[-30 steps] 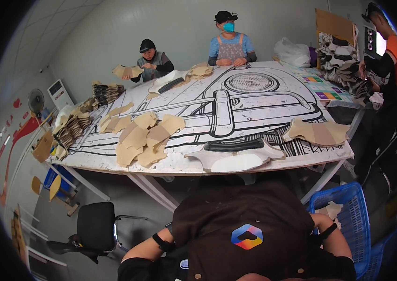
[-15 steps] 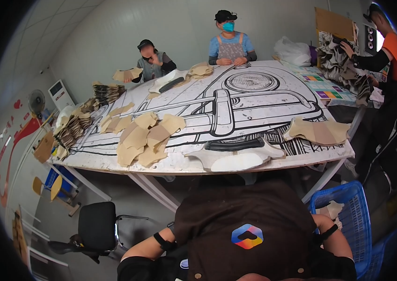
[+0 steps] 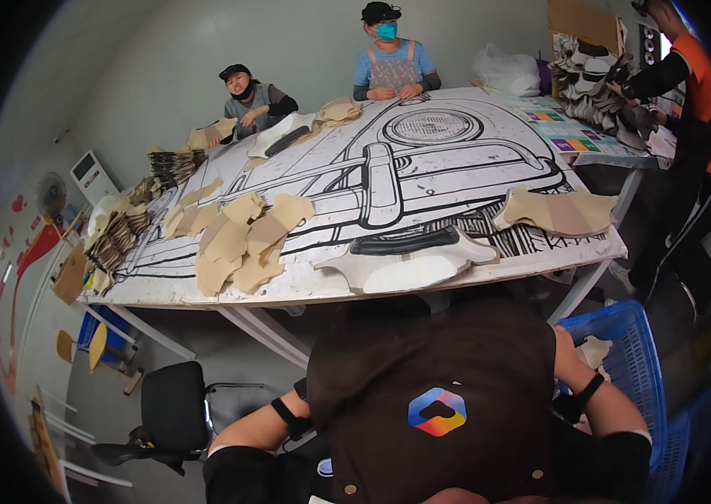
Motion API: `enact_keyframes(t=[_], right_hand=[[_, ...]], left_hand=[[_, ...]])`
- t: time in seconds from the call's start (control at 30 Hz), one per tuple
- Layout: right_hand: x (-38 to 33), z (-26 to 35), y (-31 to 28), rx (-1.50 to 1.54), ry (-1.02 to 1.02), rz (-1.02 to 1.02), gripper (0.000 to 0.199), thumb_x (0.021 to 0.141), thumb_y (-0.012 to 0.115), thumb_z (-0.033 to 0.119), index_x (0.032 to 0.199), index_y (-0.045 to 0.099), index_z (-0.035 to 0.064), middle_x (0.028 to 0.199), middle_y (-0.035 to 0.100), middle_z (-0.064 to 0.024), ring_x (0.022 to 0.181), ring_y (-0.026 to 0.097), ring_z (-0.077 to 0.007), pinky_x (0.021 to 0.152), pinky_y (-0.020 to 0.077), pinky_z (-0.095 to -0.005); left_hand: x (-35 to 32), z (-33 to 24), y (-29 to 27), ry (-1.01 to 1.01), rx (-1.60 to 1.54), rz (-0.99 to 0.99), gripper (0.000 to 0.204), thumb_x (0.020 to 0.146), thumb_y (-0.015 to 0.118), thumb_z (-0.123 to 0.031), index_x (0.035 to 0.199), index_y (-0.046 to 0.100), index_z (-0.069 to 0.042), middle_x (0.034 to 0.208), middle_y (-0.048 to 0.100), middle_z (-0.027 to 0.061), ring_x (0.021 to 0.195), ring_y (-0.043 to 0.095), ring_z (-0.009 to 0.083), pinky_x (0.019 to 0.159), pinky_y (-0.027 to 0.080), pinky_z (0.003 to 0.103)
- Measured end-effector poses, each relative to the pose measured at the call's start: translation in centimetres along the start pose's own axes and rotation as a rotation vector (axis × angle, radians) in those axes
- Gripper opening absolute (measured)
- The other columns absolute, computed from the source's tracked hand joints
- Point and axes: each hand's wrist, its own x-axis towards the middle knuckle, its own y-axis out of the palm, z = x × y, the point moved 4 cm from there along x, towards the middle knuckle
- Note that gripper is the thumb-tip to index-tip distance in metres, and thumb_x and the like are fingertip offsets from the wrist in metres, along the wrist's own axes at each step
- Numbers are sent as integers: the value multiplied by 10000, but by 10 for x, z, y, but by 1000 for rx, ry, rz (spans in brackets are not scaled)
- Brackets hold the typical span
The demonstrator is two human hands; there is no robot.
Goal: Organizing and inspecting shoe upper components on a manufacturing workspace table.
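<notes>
The right hand [image 3: 578,401] was lowered at four o'clock into the blue basket [image 3: 624,336] beside a pale cut piece [image 3: 595,349] (fingers hidden, left hand unseen), while tan pieces [image 3: 242,244] were left heaped on the table [image 3: 305,290].

One long worktop [image 3: 456,181] spans the upper half of the frame, its surface covered with a black-and-white line drawing. Left of centre lies a loose heap of tan cut pieces [image 3: 242,244]. At the near edge, centre, rests a white shaped piece [image 3: 410,270] with a black strip [image 3: 406,243] just beyond it. Toward the right edge lies a stack of beige pieces [image 3: 561,212]. Along the far left edge stand dark stacked bundles [image 3: 172,164] and further tan stacks [image 3: 116,239]. Near the upper centre lies another small tan pile [image 3: 339,110]. At upper right, coloured sheets [image 3: 561,130] lie flat.
</notes>
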Motion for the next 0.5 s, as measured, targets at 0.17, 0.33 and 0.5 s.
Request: enact_keyframes(t=[0.17,0.33,0.5], right_hand=[[13,-12,13,-103,-80,-106,191,704,580,279,745,633,101,673,599,-123,663,585,-304,562,444,-402],[41,-4,-20,-279,-59,-93,182,692,582,267,692,626,90,647,599,-119,673,595,-310,591,455,-411],[25,-32,19,-54,-200,719,301,767,568,324,825,670,47,861,664,-167,907,619,-339,766,483,-430]], left_hand=[[2,3,-5,3,58,53,339,853,547,-312,1086,619,-76,992,639,189,926,607,335,787,474,397],[2,15,-19,-26,110,84,334,855,548,-306,1087,619,-76,994,639,187,929,607,331,788,474,395],[0,25,-22,-39,158,138,328,857,548,-299,1087,619,-76,997,639,186,931,607,328,789,474,392]])
